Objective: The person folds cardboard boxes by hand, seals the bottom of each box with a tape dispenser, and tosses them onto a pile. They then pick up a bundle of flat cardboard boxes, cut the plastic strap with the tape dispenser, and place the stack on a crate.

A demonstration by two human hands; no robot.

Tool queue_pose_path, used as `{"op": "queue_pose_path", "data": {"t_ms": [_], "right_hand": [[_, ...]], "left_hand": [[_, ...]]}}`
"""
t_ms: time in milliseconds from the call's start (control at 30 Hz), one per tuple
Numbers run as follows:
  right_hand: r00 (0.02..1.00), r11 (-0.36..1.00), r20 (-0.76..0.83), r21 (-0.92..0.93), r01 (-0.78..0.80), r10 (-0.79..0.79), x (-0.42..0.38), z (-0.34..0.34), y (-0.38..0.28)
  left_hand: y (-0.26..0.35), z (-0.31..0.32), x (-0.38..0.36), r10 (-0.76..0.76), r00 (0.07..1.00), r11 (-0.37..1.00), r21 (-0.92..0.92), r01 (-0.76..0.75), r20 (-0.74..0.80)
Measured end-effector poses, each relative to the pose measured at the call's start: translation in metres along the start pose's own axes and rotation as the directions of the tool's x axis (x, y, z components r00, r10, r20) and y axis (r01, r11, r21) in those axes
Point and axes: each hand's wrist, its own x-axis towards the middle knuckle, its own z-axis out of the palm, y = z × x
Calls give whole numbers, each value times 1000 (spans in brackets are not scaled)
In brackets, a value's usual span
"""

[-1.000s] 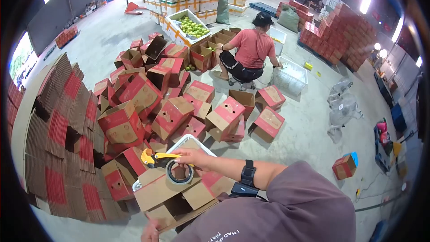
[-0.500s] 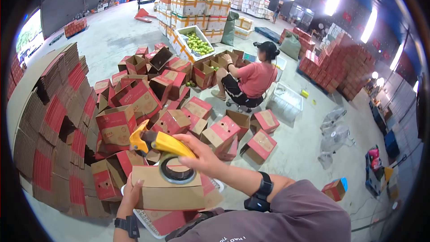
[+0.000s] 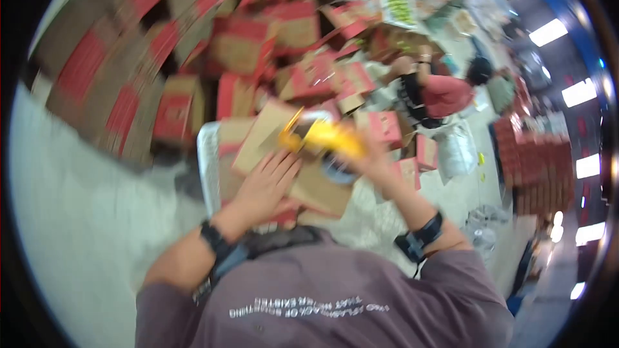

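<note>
A yellow tape gun [image 3: 329,136], smeared by motion, is in the grip of my right hand [image 3: 375,162], its cutting end pointing left. The tape roll [image 3: 338,169] hangs on its underside over a cardboard box [image 3: 325,190] with brown top flaps and red edges. Flat on top of the box lies my left hand [image 3: 272,177], fingers stretched out just below the head of the tape gun. The box rests at a tilt above a white crate [image 3: 209,161]. Whether tape is stuck to the cardboard is too blurred to tell.
Stacks of flattened cartons [image 3: 119,58] rise at the left. Red and brown open boxes [image 3: 296,32] are heaped ahead. A seated co-worker [image 3: 445,93] in a pink shirt is at the right, near a white foam box of green fruit [image 3: 398,0].
My view has swung down and left. My left hand has gone from the box's side to flat on its top. The tape gun is now lower over the box, which is turned at an angle.
</note>
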Motion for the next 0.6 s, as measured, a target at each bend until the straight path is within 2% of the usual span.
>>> {"op": "queue_pose_path", "data": {"t_ms": [33, 67, 100, 133, 167, 200, 267, 333, 367, 400, 467, 500, 533, 600], "right_hand": [[999, 997, -46, -68, 24, -27, 23, -14, -20], [997, 999, -70, 20, 36, -35, 50, -18, -32], [994, 993, -89, 98, -58, 67, 84, -22, -54], [990, 992, -80, -39, 117, -120, 121, -23, -61], [991, 987, 41, -86, 133, -129, 149, -10, -85], [980, 977, 144, -142, 158, -137, 175, 2, -107], [914, 933, 404, -315, 176, -36, 218, 63, -146], [751, 797, 660, -442, 412, -22, 257, 140, -150], [700, 747, 711, -497, 442, 58, 261, 171, -158], [648, 690, 748, -544, 477, 142, 260, 199, -167], [616, 639, 758, -586, 499, 214, 253, 241, -160], [551, 563, 767, -628, 537, 330, 241, 246, -171], [486, 478, 770, -638, 604, 414, 234, 245, -172], [473, 470, 777, -628, 620, 415, 234, 215, -183]], "left_hand": [[0, 2, -1, -8, 1000, 1000, -24, 7, -23], [0, 6, -2, -9, 999, 999, -41, 6, -54], [-1, 10, -5, -18, 997, 999, -38, 16, -72], [-3, 14, -11, -21, 996, 999, -35, 17, -92], [-4, 18, -16, -67, 993, 997, -47, 62, -93], [-8, 21, -16, -37, 990, 998, -58, 30, -134], [-10, 22, -20, -32, 983, 997, -76, 19, -183], [-16, 20, -21, 9, 985, 999, -43, -17, -170], [-16, 24, -18, -4, 996, 999, 44, 8, -90], [-16, 26, -15, -23, 995, 999, 42, 27, -100], [-16, 28, -15, -80, 996, 993, -83, 82, 33], [-15, 21, -19, -61, 998, 998, 30, 61, -20], [-17, 19, -20, -72, 997, 997, 29, 72, -23], [-15, 20, -20, -12, 999, 997, 79, 15, -45]]}}
